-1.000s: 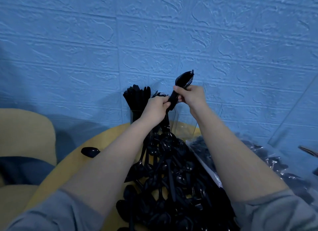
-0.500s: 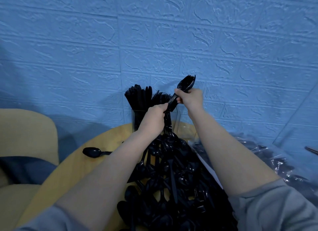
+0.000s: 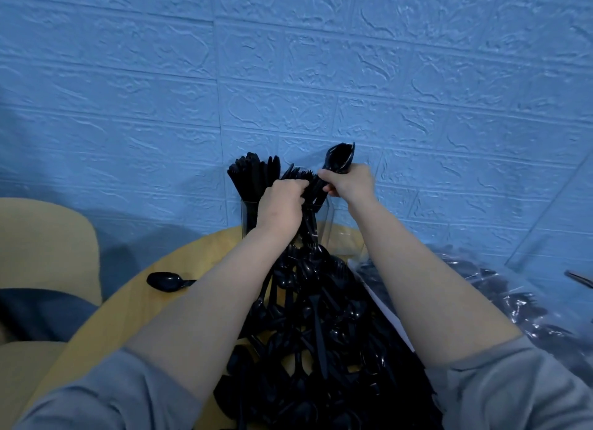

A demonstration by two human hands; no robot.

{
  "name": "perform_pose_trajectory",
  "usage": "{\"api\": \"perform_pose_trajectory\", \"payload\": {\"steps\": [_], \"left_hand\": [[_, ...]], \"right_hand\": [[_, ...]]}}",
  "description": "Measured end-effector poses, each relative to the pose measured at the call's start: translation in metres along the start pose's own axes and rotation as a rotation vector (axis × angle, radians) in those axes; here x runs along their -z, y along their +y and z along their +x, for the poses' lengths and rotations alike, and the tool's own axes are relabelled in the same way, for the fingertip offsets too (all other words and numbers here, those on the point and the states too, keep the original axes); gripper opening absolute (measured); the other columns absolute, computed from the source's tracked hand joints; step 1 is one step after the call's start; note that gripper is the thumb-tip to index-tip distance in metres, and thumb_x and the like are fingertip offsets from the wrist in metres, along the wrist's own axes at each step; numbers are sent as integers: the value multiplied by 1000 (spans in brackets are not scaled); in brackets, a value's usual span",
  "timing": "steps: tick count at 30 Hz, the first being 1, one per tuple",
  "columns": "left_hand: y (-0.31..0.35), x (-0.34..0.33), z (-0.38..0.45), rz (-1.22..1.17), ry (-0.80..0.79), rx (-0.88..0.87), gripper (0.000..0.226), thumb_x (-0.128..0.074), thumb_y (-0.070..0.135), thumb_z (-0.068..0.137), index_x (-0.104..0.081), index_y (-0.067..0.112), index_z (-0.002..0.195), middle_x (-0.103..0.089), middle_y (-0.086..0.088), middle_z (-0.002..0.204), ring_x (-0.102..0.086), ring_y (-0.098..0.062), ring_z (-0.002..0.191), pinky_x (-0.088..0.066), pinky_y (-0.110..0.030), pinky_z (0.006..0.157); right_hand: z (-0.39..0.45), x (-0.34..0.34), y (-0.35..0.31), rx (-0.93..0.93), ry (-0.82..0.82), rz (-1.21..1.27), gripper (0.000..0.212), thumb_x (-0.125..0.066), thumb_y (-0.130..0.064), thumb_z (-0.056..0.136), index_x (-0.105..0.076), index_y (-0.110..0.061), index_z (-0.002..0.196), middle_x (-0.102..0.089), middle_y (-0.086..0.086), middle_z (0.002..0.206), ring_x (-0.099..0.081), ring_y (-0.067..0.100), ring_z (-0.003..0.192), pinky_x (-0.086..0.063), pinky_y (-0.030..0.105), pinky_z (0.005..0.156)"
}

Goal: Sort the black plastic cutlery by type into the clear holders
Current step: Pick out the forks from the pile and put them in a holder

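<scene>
**Cutlery bundle held over the holders**

Cutlery in a small black bundle [image 3: 337, 161] sits in both hands, raised above the clear holders [image 3: 327, 218] at the far edge of the table [image 3: 134, 304]. The right hand [image 3: 349, 182] has its fingers curled round the bundle just below the heads, which stick up past the thumb. The left hand [image 3: 282, 205] grips the handles lower down, close beside the right. The leftmost holder is packed with upright black pieces [image 3: 253, 176]. A big loose pile of cutlery [image 3: 314, 317] covers the table between the forearms. 1 spoon [image 3: 167, 281] lies alone to the left. A clear plastic bag [image 3: 513, 298] of more pieces lies right of the pile.
</scene>
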State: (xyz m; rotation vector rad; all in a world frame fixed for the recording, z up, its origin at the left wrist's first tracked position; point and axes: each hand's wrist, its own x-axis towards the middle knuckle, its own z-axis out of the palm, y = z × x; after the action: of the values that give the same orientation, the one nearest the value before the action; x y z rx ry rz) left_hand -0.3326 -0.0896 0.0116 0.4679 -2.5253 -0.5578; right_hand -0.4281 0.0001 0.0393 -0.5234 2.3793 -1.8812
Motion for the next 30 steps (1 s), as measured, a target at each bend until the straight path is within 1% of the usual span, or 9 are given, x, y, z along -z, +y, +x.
{"api": "perform_pose_trajectory", "payload": {"steps": [6, 10, 15, 18, 20, 22, 24, 26, 30], "left_hand": [[11, 5, 13, -50, -11, 70, 34, -54, 2, 92, -61, 14, 123, -67, -9, 110, -63, -25, 102, -52, -38, 89], [14, 6, 16, 2, -75, 80, 29, -52, 4, 91, -67, 18, 113, -68, -7, 106, -63, -25, 98, -52, -34, 83], [9, 5, 14, 8, -122, 69, 25, -52, 7, 94, -68, 12, 113, -65, -13, 109, -63, -27, 98, -52, -36, 85], [0, 8, 6, -148, -76, 59, 25, -55, 5, 93, -68, 10, 114, -68, -12, 109, -64, -24, 98, -52, -32, 86], [-4, 13, -3, -266, -43, 57, 24, -58, 3, 91, -68, 10, 112, -69, -10, 107, -64, -17, 93, -52, -25, 82], [-9, 17, -11, -294, -18, 38, 24, -60, 1, 89, -69, 10, 110, -69, -5, 104, -61, -8, 88, -45, -13, 79], [-16, 21, -23, -288, -36, 54, 22, -61, 1, 89, -70, 10, 107, -69, -3, 101, -58, -5, 85, -42, -11, 77], [-28, 23, -35, -233, -115, 117, 20, -63, 2, 88, -70, 10, 104, -70, -5, 99, -58, -7, 84, -44, -17, 78], [-47, 15, -61, -5, -334, 251, 31, -71, 15, 84, -66, 10, 114, -68, -7, 108, -62, -18, 98, -43, -22, 79]], "right_hand": [[2, -1, 2, -31, -83, -71, 22, -73, -15, 82, -55, -14, 69, -60, 2, 63, -55, 2, 37, -47, 15, 42], [4, -4, 7, -57, -51, -51, 23, -74, -15, 80, -55, -14, 67, -56, 2, 59, -50, 8, 43, -41, 18, 44], [5, -9, 9, 6, -118, -336, 29, -81, -25, 72, -55, -14, 64, -50, -1, 58, -45, 10, 51, -36, 22, 50], [0, -2, 2, 31, -139, -389, 37, -81, -35, 73, -64, -9, 93, -61, 2, 80, -54, 13, 66, -44, 24, 61], [-8, 4, -2, 41, -141, -430, 62, -79, -39, 74, -57, -8, 123, -63, 7, 114, -60, 19, 102, -45, 28, 86], [-17, 7, -2, 78, -149, -448, 82, -79, -42, 73, -42, -12, 140, -51, 7, 138, -47, 20, 127, -36, 28, 100], [-30, 8, -2, 168, -139, -454, 87, -79, -44, 72, -37, -17, 143, -42, 6, 144, -41, 19, 131, -34, 32, 104], [-45, 10, -2, 271, -91, -466, 77, -76, -47, 73, -44, -22, 138, -44, 2, 138, -47, 16, 122, -39, 35, 99], [-74, 5, 6, 400, -51, -601, 20, -64, -39, 87, -67, -21, 96, -64, -4, 90, -61, 17, 89, -48, 32, 74]]}}
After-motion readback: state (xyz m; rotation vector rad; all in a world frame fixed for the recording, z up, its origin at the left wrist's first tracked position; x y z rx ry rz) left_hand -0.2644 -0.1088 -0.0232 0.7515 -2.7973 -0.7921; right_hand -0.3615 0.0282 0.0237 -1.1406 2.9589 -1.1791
